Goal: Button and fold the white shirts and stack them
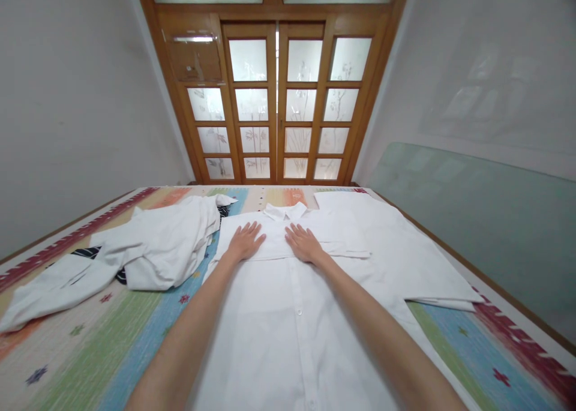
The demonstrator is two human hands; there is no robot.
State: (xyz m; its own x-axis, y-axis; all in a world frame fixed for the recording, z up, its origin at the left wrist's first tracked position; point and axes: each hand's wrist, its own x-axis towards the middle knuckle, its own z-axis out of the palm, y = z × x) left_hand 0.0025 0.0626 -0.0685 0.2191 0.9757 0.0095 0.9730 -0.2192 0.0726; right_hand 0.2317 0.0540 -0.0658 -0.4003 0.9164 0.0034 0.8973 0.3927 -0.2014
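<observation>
A white button-up shirt [265, 315] lies spread out face up before me, its collar [285, 212] at the far end and its button placket running toward me. My left hand [245, 242] rests flat on the upper chest, left of the collar, fingers spread. On the other side of the placket, my right hand [304, 243] also presses flat with its fingers apart. Neither hand grips the cloth. Under and to the right of this shirt is another white garment [387, 255], laid flat with a short sleeve reaching toward the right edge.
At the left a crumpled white garment [157, 243] with dark striped parts lies in a heap. A multicoloured striped cover [108, 333] is beneath everything. A pale green panel [450, 207] stands along the right side. Wooden glass-paned doors [276, 123] stand beyond the far edge.
</observation>
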